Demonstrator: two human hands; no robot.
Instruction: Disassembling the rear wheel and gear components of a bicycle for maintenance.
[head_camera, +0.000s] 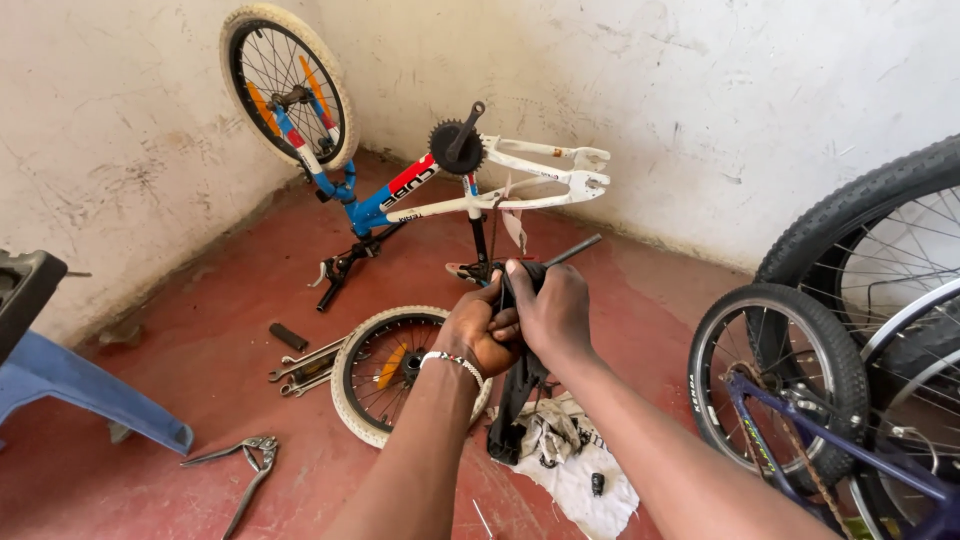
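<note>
Head view: I see both hands meeting in front of the upturned small bicycle frame (470, 190), which I take as my landmark. My left hand (478, 330) has its fingers curled tight round a black inner tube (515, 400); my right hand (552, 310) is closed over the same tube at its upper end, where a thin dark rod (572, 251) juts out toward the frame (what the rod joins to, I cannot tell). The tube hangs down onto a white rag (585, 480). A loose cream-tyred wheel (385, 370) lies on the red floor nearer me than the frame, spanners (305, 365) just beside it.
</note>
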